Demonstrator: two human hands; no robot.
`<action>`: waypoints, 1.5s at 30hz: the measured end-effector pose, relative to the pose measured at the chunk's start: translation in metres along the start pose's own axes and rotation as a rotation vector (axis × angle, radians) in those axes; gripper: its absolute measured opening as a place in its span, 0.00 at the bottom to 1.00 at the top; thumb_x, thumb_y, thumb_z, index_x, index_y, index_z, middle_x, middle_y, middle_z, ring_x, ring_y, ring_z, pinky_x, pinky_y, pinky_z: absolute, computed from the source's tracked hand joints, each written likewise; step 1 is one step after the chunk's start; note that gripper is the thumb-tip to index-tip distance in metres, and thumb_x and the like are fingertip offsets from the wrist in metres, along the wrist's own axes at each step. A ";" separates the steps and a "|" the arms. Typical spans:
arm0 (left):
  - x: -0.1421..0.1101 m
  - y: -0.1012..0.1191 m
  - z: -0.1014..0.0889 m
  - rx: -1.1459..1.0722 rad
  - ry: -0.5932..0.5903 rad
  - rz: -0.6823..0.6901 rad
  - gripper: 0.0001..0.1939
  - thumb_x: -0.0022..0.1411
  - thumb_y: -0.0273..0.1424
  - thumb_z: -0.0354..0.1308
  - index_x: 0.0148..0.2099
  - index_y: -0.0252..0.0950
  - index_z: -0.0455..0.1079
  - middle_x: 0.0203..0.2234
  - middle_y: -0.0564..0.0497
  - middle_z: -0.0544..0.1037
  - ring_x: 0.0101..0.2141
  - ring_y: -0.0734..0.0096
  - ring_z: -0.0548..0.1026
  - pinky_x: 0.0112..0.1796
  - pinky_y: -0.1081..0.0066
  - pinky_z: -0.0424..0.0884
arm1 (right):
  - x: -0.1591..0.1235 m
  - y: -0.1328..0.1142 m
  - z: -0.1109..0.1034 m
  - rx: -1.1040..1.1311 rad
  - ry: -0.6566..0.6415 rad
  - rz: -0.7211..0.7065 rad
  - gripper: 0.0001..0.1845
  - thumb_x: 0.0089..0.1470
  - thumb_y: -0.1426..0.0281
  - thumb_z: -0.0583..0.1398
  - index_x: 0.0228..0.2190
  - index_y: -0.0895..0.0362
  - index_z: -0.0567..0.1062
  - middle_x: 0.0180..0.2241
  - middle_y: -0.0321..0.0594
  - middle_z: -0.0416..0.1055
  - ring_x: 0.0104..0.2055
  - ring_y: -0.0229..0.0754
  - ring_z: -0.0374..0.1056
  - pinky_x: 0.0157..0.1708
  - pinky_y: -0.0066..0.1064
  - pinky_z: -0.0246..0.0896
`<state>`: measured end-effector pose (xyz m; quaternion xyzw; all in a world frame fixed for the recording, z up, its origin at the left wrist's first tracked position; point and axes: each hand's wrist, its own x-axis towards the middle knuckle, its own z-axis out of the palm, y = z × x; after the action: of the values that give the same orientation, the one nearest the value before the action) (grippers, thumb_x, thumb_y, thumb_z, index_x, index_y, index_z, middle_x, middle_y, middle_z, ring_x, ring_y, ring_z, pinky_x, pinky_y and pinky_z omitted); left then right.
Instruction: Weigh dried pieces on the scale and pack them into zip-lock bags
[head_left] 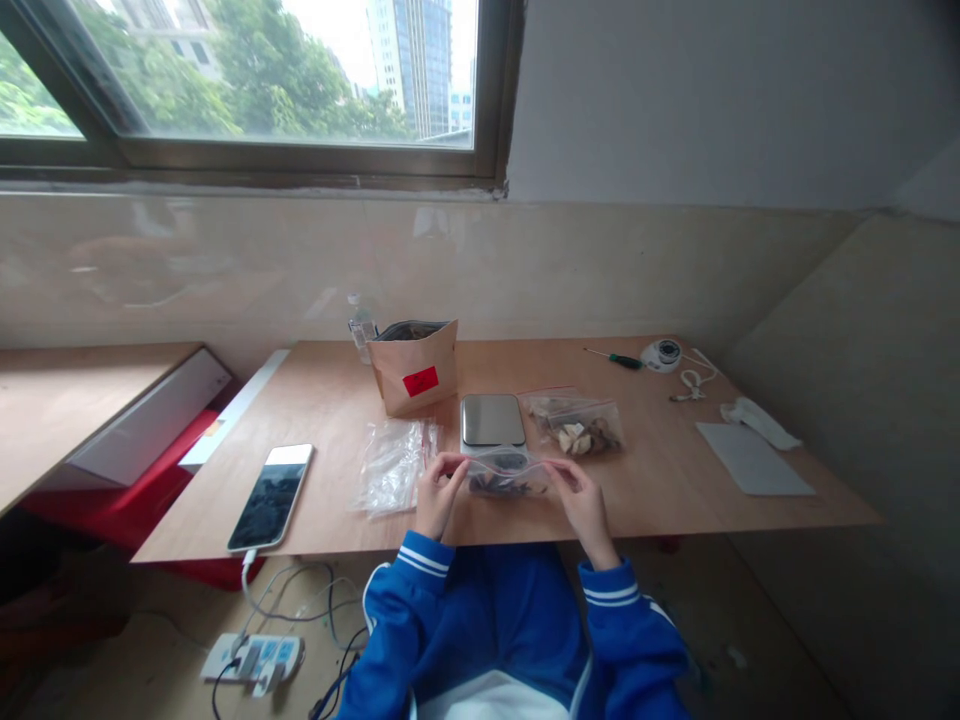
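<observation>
A clear zip bag (pixel 508 482) with dark pieces inside is stretched between my two hands at the table's front edge. My left hand (pixel 441 490) pinches its top left corner. At the top right corner, my right hand (pixel 579 502) pinches the same bag. Just behind it lies a small scale (pixel 492 421) with a metal plate. Right of the scale are filled zip bags (pixel 585 428) holding pale and brown pieces. Left of my left hand lies a pile of clear plastic bags (pixel 394 467). A brown paper pouch (pixel 415 365) with a red label stands open behind them.
A phone (pixel 272 497) on a charging cable lies at the table's left front. A bottle (pixel 361 328) stands behind the pouch. At the back right are a screwdriver (pixel 624 360) and a white dome camera (pixel 661 355). A white sheet (pixel 754 460) lies at right; a power strip (pixel 253 658) is below.
</observation>
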<state>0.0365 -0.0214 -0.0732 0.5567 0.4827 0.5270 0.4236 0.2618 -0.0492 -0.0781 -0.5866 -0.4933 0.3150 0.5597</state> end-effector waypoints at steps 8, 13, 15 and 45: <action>-0.002 -0.003 0.000 -0.048 -0.012 -0.010 0.12 0.57 0.39 0.58 0.36 0.34 0.71 0.32 0.48 0.76 0.35 0.67 0.74 0.40 0.67 0.69 | -0.004 0.001 -0.012 -0.080 0.078 -0.084 0.17 0.51 0.56 0.59 0.32 0.58 0.75 0.35 0.45 0.76 0.40 0.47 0.71 0.44 0.39 0.67; -0.004 -0.004 -0.001 -0.074 0.032 -0.017 0.12 0.56 0.39 0.58 0.35 0.34 0.70 0.30 0.50 0.75 0.35 0.68 0.74 0.39 0.68 0.69 | -0.007 0.001 -0.014 -0.131 0.077 -0.111 0.17 0.53 0.56 0.58 0.33 0.58 0.75 0.34 0.46 0.76 0.39 0.48 0.72 0.43 0.40 0.66; -0.004 -0.003 -0.002 -0.080 0.057 -0.016 0.12 0.56 0.39 0.59 0.34 0.34 0.70 0.30 0.50 0.75 0.34 0.68 0.74 0.39 0.69 0.69 | -0.008 0.001 -0.013 -0.156 0.065 -0.124 0.17 0.54 0.57 0.57 0.33 0.58 0.75 0.35 0.46 0.76 0.39 0.48 0.72 0.43 0.40 0.66; -0.017 0.019 -0.018 0.258 -0.032 0.286 0.07 0.61 0.33 0.54 0.36 0.39 0.73 0.31 0.49 0.76 0.35 0.67 0.73 0.36 0.68 0.69 | 0.009 -0.075 0.068 -0.769 -0.553 -0.712 0.13 0.56 0.79 0.53 0.29 0.55 0.75 0.26 0.39 0.75 0.29 0.41 0.66 0.43 0.36 0.53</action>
<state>0.0209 -0.0422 -0.0557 0.6776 0.4555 0.5065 0.2771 0.1849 -0.0253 -0.0155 -0.4416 -0.8662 0.0477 0.2289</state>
